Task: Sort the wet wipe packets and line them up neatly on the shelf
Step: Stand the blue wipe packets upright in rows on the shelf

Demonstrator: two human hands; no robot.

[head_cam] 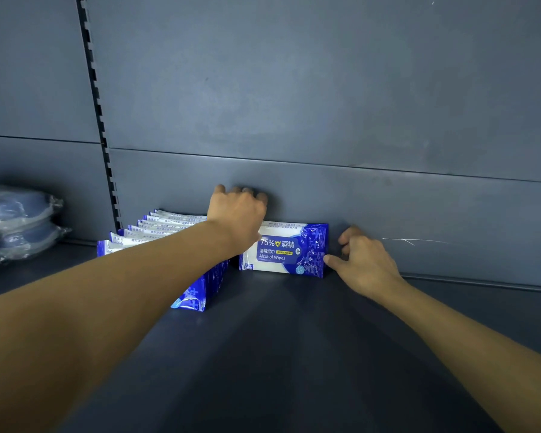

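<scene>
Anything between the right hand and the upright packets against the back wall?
Nothing visible. The right hand already touches the right end of the upright packets; the left hand rests over their top left.

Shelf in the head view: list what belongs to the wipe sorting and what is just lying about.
Part of the job:
- standing alcohol wipes packets against the back panel
- row of packets on the left
- left hand, on the standing packets' top
- right hand, thumb at their right end
- shelf

Lying about:
- plastic-wrapped bundles, far left
</scene>
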